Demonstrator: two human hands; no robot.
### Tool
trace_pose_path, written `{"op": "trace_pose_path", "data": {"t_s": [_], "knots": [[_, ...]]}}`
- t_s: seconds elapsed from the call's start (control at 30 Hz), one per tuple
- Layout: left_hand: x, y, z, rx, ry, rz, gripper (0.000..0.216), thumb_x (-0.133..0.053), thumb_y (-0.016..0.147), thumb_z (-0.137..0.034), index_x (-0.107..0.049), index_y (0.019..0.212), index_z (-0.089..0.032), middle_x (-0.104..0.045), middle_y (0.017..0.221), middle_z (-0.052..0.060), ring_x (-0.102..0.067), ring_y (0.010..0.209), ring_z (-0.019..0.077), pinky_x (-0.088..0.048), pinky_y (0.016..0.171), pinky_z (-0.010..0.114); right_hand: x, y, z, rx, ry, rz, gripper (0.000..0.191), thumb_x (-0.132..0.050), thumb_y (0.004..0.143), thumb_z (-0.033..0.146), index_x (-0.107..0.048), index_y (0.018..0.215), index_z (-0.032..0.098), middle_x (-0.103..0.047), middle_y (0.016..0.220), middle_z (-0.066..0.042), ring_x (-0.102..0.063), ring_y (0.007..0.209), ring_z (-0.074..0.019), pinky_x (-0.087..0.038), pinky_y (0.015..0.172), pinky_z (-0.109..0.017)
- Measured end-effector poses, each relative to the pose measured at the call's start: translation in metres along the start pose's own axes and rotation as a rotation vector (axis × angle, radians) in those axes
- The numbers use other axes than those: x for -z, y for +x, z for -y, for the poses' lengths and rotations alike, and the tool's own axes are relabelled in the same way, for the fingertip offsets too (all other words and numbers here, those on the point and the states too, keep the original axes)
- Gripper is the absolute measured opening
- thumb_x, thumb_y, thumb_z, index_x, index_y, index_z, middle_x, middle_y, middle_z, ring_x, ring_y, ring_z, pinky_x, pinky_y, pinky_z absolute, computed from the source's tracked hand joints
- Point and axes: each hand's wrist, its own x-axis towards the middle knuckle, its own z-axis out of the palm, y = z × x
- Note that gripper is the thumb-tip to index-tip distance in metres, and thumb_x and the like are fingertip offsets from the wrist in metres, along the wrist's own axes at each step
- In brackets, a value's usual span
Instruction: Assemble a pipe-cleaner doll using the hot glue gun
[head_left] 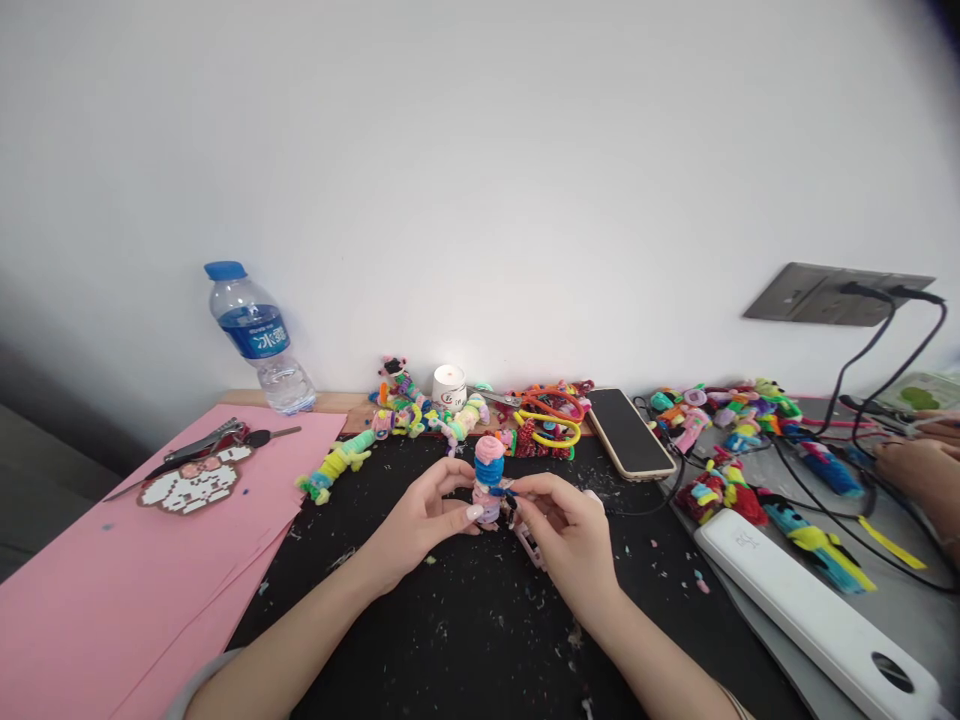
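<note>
Between my hands stands a small pipe-cleaner figure [490, 470], with a pink coiled top, a blue band beneath it and a pale purple lower part. Thumb and fingers of my left hand [442, 505] close around its left side. My right hand [562, 520] pinches a dark blue fuzzy piece against the figure's right side; where that piece ends is hard to make out. A pale pink plastic object [529, 546] shows just under the right fingers, partly hidden by them.
Colourful pipe-cleaner figures [337, 468] line the back, near a white cup [450, 386], scissors [495, 397] and a phone [631, 432]. Pink paper [187, 590], a knife [199, 447] and a water bottle [259, 335] lie left. At right are a white device [814, 615], cables and another person's hand [919, 470].
</note>
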Motion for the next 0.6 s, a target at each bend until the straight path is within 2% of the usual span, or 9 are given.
{"op": "trace_pose_path", "data": {"t_s": [0.4,0.6], "knots": [[-0.0010,-0.0012,-0.0012,0.005,0.009,-0.043,0.020,-0.060,0.080,-0.030,-0.055,0.098,-0.021,-0.060,0.096,0.004,-0.058,0.086,0.0183,-0.048,0.071,0.031,-0.0026,-0.0024,-0.0023,0.025,0.053,0.035,0.007,-0.056,0.081,0.019,-0.063,0.080,0.020,-0.067,0.081,-0.005,-0.064,0.072,-0.0164,-0.053,0.061,-0.026],[-0.0022,-0.0015,-0.0023,0.017,-0.008,-0.041,0.021,-0.061,0.079,-0.029,-0.056,0.098,-0.021,-0.061,0.099,0.005,-0.059,0.089,0.0199,-0.048,0.072,0.032,-0.0030,-0.0042,-0.0003,0.042,0.088,0.040,0.008,-0.055,0.082,0.019,-0.062,0.079,0.021,-0.065,0.078,-0.004,-0.064,0.071,-0.0165,-0.053,0.061,-0.026]]}}
